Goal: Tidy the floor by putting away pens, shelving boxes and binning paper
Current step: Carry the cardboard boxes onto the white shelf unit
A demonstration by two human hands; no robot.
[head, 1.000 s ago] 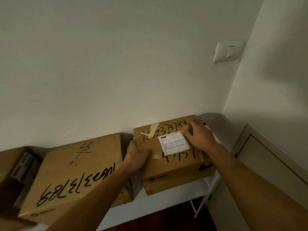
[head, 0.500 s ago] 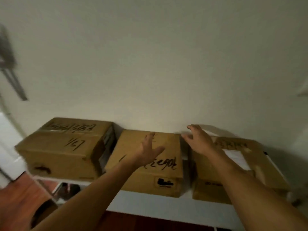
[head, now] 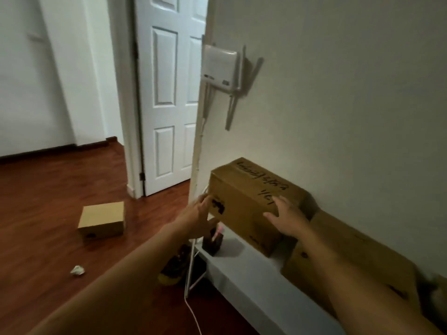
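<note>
A cardboard box (head: pixel 244 197) with black handwriting sits at the left end of the white shelf (head: pixel 261 284). My left hand (head: pixel 200 218) touches its left end face with fingers spread. My right hand (head: pixel 287 218) rests flat on its top front edge. A second cardboard box (head: pixel 362 257) lies to its right, partly behind my right forearm. On the wooden floor to the left lie a smaller cardboard box (head: pixel 101 220) and a crumpled paper ball (head: pixel 77 270). A dark pen holder (head: pixel 212 241) with a pink pen stands on the shelf's front left corner.
A white router (head: pixel 220 67) with antennas hangs on the wall above the shelf. A white panelled door (head: pixel 169 93) stands open to the left. Shoes (head: pixel 174 267) lie under the shelf by its leg, and a white cable (head: pixel 193 315) trails on the floor.
My view has swung left, from the right end of the shelf to its left end. Both hands left the right box, passed over the middle one and now touch the leftmost box.
</note>
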